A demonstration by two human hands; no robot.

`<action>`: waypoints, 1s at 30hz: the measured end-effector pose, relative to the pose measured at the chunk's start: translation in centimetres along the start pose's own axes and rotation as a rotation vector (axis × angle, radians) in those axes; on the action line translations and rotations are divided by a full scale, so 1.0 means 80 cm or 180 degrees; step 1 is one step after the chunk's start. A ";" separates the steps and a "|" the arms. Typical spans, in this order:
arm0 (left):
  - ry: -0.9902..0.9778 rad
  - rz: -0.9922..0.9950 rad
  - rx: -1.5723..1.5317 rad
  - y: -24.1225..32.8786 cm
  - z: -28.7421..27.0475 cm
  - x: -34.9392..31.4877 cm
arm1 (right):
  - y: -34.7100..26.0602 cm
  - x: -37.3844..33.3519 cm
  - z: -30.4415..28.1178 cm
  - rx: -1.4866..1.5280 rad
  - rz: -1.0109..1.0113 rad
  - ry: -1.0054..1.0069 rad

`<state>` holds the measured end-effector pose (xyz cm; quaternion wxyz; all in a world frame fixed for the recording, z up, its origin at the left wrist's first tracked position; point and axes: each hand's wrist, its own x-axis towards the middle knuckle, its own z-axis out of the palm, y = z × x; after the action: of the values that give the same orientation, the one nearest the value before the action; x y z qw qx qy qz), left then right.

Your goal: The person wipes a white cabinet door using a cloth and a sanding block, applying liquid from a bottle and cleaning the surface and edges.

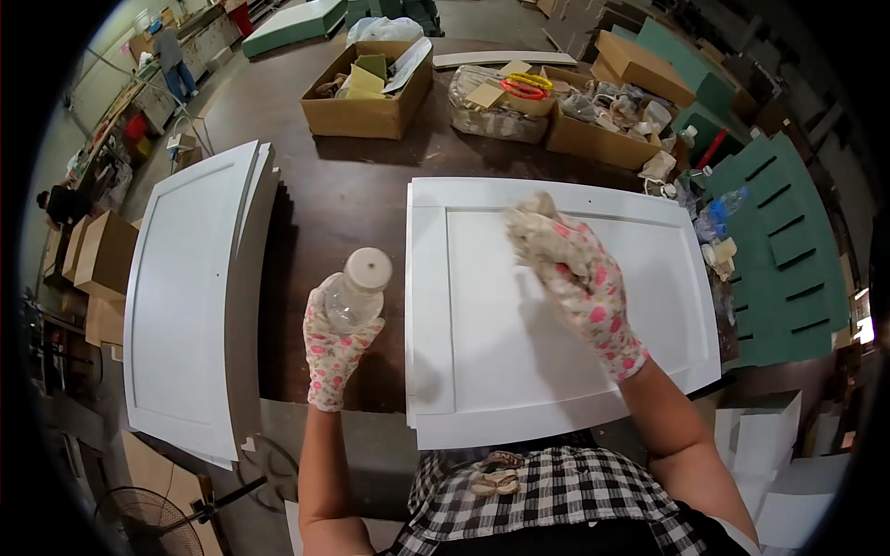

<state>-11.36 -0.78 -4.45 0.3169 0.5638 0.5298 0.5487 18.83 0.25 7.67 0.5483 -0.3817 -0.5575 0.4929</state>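
Two things fill our fingers: a clear bottle (349, 310) in the left hand (334, 357), a rag (533, 230) in the right hand (593, 296) over the right-hand panel (501, 343); wiping there looks unfinished, the left stack (190, 296) we cannot judge.

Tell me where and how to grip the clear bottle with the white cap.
Grip the clear bottle around its rounded body, below the white cap, probably best from the near side, as the left hand does. The bottle points cap-up, so the body's curve suits a wrapping hold and leaves the cap, with a dark spot at its centre, uncovered.
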 end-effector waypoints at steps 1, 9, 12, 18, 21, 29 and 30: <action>0.0057 0.0240 0.0099 0.013 0.004 0.003 | 0.001 0.006 0.014 0.0211 -0.0132 -0.0232; -0.0161 0.1253 0.2443 0.086 -0.006 0.013 | 0.039 0.010 0.088 -0.0480 -0.0597 -0.0709; -0.0408 0.1535 0.3736 0.131 -0.021 0.017 | 0.050 -0.004 0.087 0.0298 0.0294 -0.0575; -0.0382 0.1981 0.4328 0.191 0.008 0.054 | 0.064 0.014 0.081 0.1699 0.0469 0.0026; 0.0133 0.2039 0.3749 0.163 0.018 0.064 | 0.035 0.053 0.076 -0.0185 -0.0457 -0.0041; 0.0868 0.0333 -0.1371 -0.038 0.057 0.064 | 0.040 0.115 0.131 -0.1998 -0.1251 -0.1033; 0.0921 0.0022 -0.1434 -0.053 0.062 0.062 | 0.049 0.123 0.126 -0.2025 -0.1226 -0.1213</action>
<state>-8.52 6.00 -8.01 0.3536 0.3965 0.4321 0.7287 7.36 9.33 7.08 0.3722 -0.3227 -0.8346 0.2463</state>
